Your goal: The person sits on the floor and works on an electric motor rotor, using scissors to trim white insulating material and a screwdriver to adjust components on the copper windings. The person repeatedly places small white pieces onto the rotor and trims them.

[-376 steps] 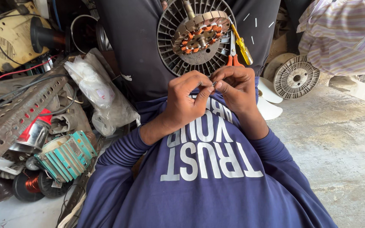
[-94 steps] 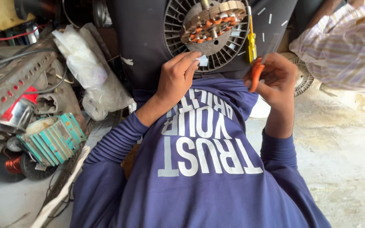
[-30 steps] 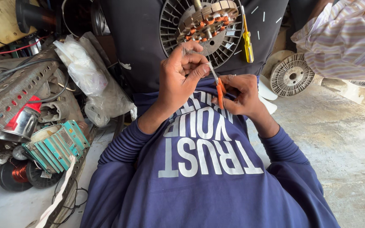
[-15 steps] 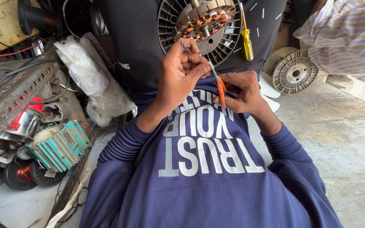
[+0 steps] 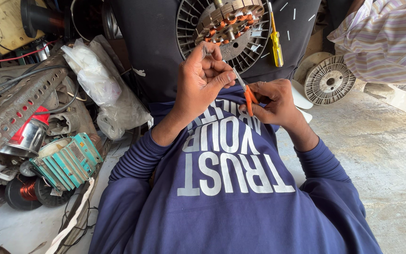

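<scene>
Left hand (image 5: 203, 80) fingers pinched narrow on something thin, too small to tell. Right hand (image 5: 273, 101) closed on orange-handled scissors (image 5: 244, 89) — blades just beside left fingertips. Motor stator (image 5: 226, 23) just above fingers — copper coils wound; trimming seems underway, unfinished.

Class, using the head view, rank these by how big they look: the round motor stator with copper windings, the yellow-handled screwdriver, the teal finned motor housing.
1. Round motor stator, though partly cut off.
2. Teal finned motor housing.
3. Yellow-handled screwdriver, thinnest.
Differing nearness to the camera makes true sizes unsure.
</scene>
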